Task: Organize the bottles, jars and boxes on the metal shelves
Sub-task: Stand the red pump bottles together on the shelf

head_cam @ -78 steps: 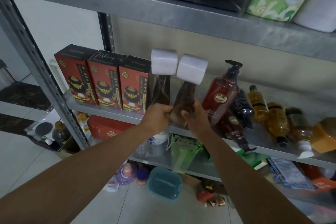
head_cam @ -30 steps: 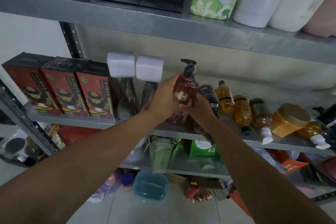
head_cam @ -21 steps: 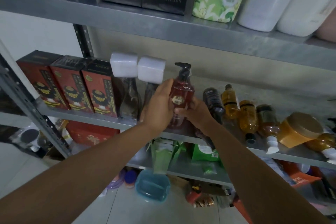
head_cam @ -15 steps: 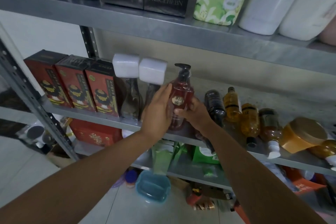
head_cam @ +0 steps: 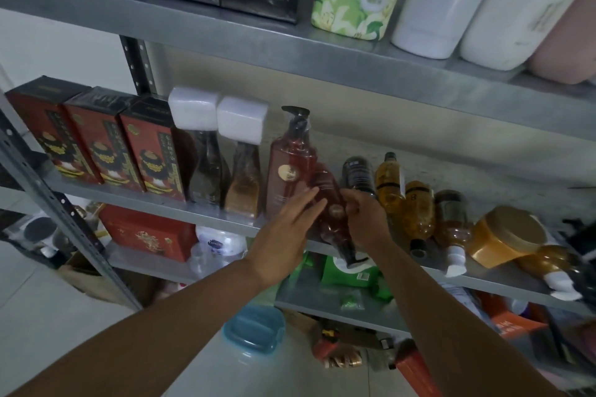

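Left forearm (head_cam: 161,332) and right forearm (head_cam: 451,316) bare, rising from lower edge, converging forward.

Left hand (head_cam: 287,222): back up, wrist straight, fingers (head_cam: 311,200) extended and close together, slightly blurred. Tips at left side of lying dark-red translucent plastic pump bottle (head_cam: 332,219), seemingly touching.

Right hand (head_cam: 366,219): just right of left fingertips, fingers (head_cam: 350,201) curled, gripping bottle's right side. Bottle body sits between both sets of fingertips.

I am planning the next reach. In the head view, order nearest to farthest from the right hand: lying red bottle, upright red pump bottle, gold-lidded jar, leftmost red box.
1. lying red bottle, held by the right hand.
2. upright red pump bottle, just left.
3. gold-lidded jar, farther right.
4. leftmost red box, far left.
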